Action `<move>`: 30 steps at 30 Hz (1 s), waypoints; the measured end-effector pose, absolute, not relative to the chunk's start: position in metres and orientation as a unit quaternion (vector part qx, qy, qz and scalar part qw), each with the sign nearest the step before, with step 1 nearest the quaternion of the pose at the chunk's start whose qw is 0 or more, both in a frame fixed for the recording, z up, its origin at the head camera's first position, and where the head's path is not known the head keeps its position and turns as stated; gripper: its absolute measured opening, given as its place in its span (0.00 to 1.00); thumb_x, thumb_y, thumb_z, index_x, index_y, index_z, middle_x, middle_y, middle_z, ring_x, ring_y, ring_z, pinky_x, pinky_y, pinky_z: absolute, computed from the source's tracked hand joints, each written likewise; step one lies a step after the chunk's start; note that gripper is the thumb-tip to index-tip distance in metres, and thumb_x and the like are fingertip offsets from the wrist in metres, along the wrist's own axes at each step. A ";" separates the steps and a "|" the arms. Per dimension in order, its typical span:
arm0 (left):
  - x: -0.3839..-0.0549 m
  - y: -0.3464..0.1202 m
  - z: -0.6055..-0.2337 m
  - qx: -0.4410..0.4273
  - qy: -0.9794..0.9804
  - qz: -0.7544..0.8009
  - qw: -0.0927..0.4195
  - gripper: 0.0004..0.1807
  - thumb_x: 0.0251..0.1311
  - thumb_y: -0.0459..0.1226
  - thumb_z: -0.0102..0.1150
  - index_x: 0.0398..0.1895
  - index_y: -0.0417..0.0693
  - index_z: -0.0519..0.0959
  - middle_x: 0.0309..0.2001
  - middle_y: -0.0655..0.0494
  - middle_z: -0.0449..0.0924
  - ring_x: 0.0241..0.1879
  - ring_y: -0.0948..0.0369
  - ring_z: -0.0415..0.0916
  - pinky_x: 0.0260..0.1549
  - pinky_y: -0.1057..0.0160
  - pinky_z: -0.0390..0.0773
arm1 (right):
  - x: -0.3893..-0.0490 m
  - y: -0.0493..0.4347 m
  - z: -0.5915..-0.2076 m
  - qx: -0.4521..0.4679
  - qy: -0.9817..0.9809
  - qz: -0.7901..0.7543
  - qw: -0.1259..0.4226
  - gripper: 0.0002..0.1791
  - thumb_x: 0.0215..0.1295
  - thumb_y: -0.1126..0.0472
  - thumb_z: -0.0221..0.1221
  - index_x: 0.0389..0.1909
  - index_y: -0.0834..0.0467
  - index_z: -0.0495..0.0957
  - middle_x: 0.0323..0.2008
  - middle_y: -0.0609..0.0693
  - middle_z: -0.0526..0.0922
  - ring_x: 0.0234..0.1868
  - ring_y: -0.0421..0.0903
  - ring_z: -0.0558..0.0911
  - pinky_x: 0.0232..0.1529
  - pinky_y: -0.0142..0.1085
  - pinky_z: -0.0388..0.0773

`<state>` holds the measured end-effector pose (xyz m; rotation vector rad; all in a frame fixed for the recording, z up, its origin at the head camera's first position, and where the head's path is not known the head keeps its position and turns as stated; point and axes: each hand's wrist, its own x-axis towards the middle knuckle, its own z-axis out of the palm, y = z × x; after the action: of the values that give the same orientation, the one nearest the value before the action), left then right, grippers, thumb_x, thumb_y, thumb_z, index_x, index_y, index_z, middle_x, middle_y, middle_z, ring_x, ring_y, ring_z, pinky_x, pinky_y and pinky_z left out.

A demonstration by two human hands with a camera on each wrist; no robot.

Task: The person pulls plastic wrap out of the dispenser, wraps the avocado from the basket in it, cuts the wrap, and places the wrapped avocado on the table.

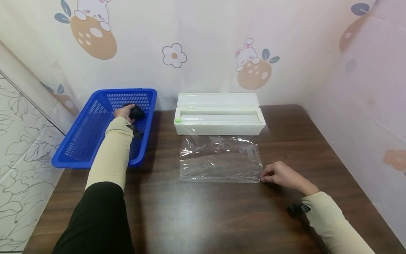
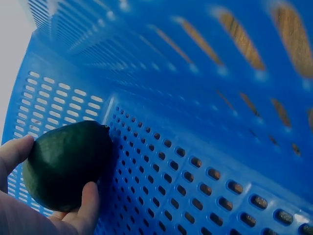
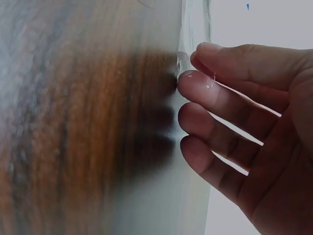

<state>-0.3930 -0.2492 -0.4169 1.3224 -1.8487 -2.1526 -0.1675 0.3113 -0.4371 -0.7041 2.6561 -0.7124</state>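
My left hand [image 1: 124,112] reaches into the blue perforated basket [image 1: 95,141] and grips a dark green avocado [image 1: 136,112]. In the left wrist view the avocado [image 2: 66,164] sits between thumb and fingers [image 2: 89,203] against the basket wall [image 2: 195,147]. A sheet of clear plastic wrap [image 1: 219,158] lies flat on the table, drawn out of the white dispenser box [image 1: 219,118]. My right hand [image 1: 279,175] pinches the sheet's near right corner. In the right wrist view the film corner [image 3: 183,61] shows at the fingertips [image 3: 193,83].
The dark wooden table [image 1: 203,218] meets patterned walls at the back and right. The dispenser's lid [image 1: 217,100] stands open against the back wall. The basket sits at the table's far left corner.
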 end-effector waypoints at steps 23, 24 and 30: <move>-0.380 -0.255 -0.397 0.377 -0.409 -0.829 -0.067 0.33 0.66 0.46 0.57 0.72 0.68 0.57 0.74 0.69 0.54 0.71 0.68 0.57 0.71 0.61 0.57 | -0.162 0.308 -0.439 -0.247 0.929 -0.249 0.115 0.02 0.57 0.66 0.66 0.31 0.57 0.87 0.29 0.41 0.84 0.31 0.30 0.78 0.33 0.30 0.76; -0.380 -0.256 -0.397 0.375 -0.400 -0.834 -0.069 0.33 0.66 0.46 0.57 0.72 0.68 0.57 0.74 0.69 0.54 0.71 0.68 0.57 0.71 0.63 0.57 | -0.162 0.308 -0.439 -0.247 0.930 -0.249 0.113 0.02 0.57 0.65 0.66 0.31 0.57 0.87 0.29 0.41 0.84 0.31 0.30 0.78 0.33 0.30 0.76; -0.382 -0.259 -0.398 0.370 -0.381 -0.843 -0.089 0.30 0.67 0.46 0.55 0.70 0.70 0.58 0.74 0.71 0.53 0.71 0.70 0.55 0.70 0.65 0.57 | -0.163 0.308 -0.440 -0.244 0.931 -0.247 0.111 0.03 0.57 0.66 0.66 0.30 0.56 0.87 0.28 0.41 0.84 0.30 0.30 0.77 0.32 0.29 0.75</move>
<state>-0.3820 -0.2590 -0.3975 1.2323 -1.2692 -2.8096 -0.1632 0.3078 -0.4403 -0.7155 2.7349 -0.7268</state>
